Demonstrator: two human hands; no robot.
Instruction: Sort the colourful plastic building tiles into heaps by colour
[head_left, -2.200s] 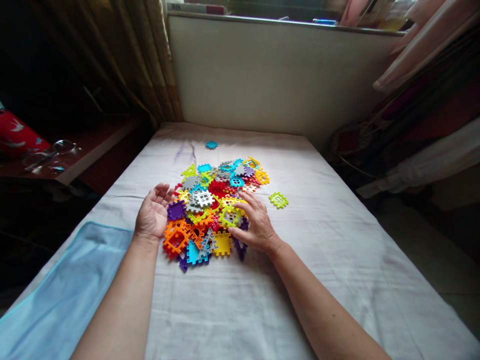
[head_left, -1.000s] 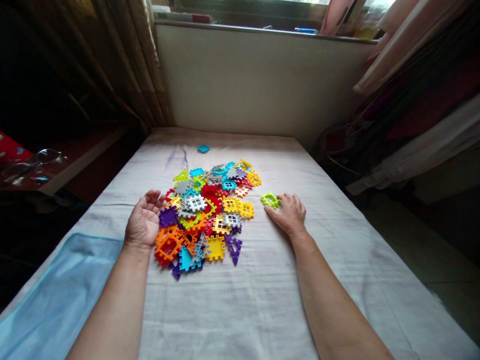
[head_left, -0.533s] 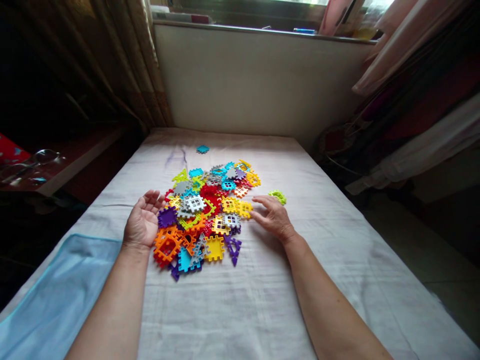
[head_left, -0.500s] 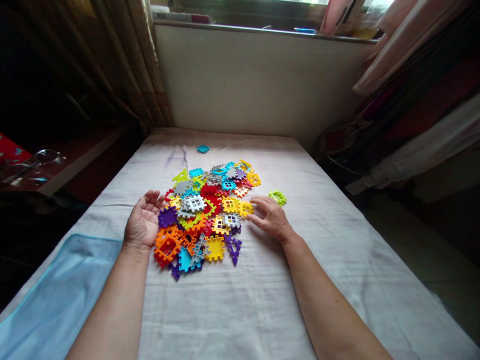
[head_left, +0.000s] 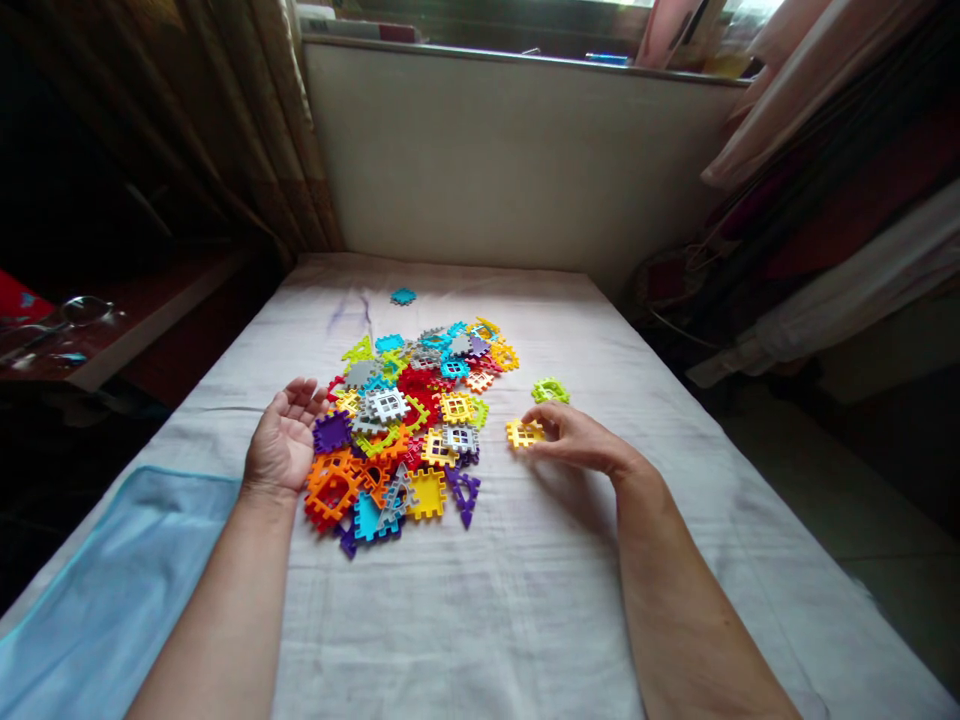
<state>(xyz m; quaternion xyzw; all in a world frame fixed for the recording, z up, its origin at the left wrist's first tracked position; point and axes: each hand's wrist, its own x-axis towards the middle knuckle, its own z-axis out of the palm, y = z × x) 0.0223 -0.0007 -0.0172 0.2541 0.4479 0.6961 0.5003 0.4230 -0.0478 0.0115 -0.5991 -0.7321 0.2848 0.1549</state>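
Observation:
A heap of colourful plastic interlocking building tiles lies on the sheet in front of me. My right hand pinches a yellow window tile by its right side, just right of the heap. Behind that hand, a lime-green tile lies by itself. Resting palm up, my left hand has its fingers loosely spread at the heap's left edge, beside a purple square tile; it holds nothing. Orange tiles lie close to its wrist.
A lone blue tile lies toward the far end of the white sheet. A light blue cloth covers the left near corner. Glasses sit on a dark wooden surface at left. Curtains and hanging clothes flank the sides.
My right hand has taken hold of the yellow window tile and drawn it rightward off the heap. A lime-green tile edge now shows where it lay. The left hand stays put.

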